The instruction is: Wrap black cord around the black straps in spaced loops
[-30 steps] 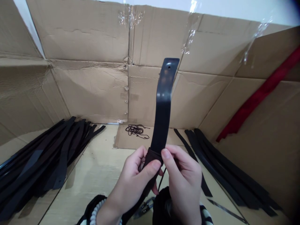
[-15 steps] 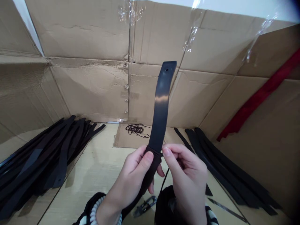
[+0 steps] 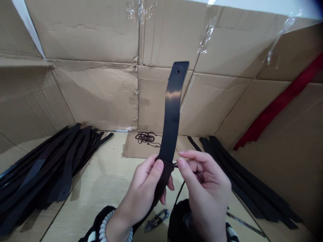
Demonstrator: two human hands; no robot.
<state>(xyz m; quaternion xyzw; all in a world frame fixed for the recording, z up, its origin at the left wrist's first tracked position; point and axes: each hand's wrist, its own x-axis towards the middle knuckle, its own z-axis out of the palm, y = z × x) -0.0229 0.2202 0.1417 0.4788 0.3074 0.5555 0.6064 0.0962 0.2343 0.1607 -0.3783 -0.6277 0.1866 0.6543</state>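
Observation:
My left hand (image 3: 142, 190) is closed around a black strap (image 3: 172, 114), thumb on top, where dark cord (image 3: 165, 162) is wound across it. The strap's smooth upper end stands up and has a small hole near its tip; its lower part, covered in dark material, runs down behind my left wrist. Just right of the winding, my right hand (image 3: 205, 188) pinches a thin dark cord with thumb and fingers close together. A length of this cord (image 3: 179, 193) hangs below toward my right sleeve. Part of it is hidden behind my fingers.
Many black straps (image 3: 50, 171) are heaped on the left of the table (image 3: 101, 181). Several more straps (image 3: 242, 174) lie on the right. A cord bundle (image 3: 146, 137) rests at the back. Small snips (image 3: 156, 220) lie below my hands. Cardboard walls (image 3: 96, 94) and a red ribbon (image 3: 280, 104) surround the table.
My right hand has moved slightly right, away from the strap, drawing the cord out a little. My left hand and the strap have shifted slightly left.

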